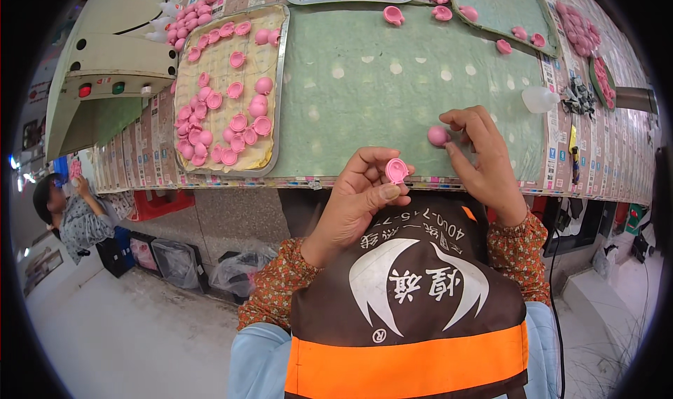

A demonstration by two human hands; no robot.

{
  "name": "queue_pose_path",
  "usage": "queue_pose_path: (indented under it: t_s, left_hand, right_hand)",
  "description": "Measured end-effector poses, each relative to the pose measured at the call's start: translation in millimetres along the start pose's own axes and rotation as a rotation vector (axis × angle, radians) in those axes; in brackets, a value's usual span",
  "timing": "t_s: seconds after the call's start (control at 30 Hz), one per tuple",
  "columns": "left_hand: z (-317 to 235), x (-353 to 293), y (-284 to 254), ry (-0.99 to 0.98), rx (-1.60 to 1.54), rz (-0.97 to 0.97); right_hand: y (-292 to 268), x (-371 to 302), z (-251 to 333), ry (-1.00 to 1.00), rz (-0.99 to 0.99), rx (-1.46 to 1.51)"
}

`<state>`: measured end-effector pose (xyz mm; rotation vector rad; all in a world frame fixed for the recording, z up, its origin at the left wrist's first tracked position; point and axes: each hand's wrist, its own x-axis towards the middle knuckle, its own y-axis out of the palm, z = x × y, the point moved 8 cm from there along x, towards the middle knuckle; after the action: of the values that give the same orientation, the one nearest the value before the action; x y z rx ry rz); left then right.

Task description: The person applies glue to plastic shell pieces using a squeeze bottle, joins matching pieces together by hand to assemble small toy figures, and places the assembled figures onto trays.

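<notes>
over a pale green mat, pinching an open pink shell between thumb and fingers of the left hand, above the near edge; farther right, at a pink ball with fingertips of the right hand, pinched or merely touched, cannot tell. seemingly light, stiff, slick; best held by the rim.

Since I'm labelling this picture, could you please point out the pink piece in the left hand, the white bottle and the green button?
Held pink piece (pixel 397 170), head view: its hollow side.
White bottle (pixel 538 100), head view: its body.
Green button (pixel 118 88), head view: its front.
</notes>
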<state>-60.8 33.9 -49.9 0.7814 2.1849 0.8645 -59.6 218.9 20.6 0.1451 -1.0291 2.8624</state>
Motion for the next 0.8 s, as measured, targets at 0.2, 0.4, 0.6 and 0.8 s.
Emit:
queue_pose_path:
  t_s: [0.2, 0.4, 0.6, 0.8]
  left_hand:
    - [0, -2, -3, -0.008, -0.042, -0.012]
    - [4, -2, 1, -0.006, -0.110, 0.033]
    - [6, -1, 6, -0.021, -0.096, 0.071]
    - [6, 2, 9, 0.005, -0.027, 0.080]
  right_hand:
    - [14, -1, 1, -0.062, 0.030, -0.126]
    - [19, -3, -4, 0.062, 0.038, -0.022]
    - [29, -26, 19, 0.238, 0.147, 0.546]
    - [41, -41, 29, 0.289, 0.157, 0.714]
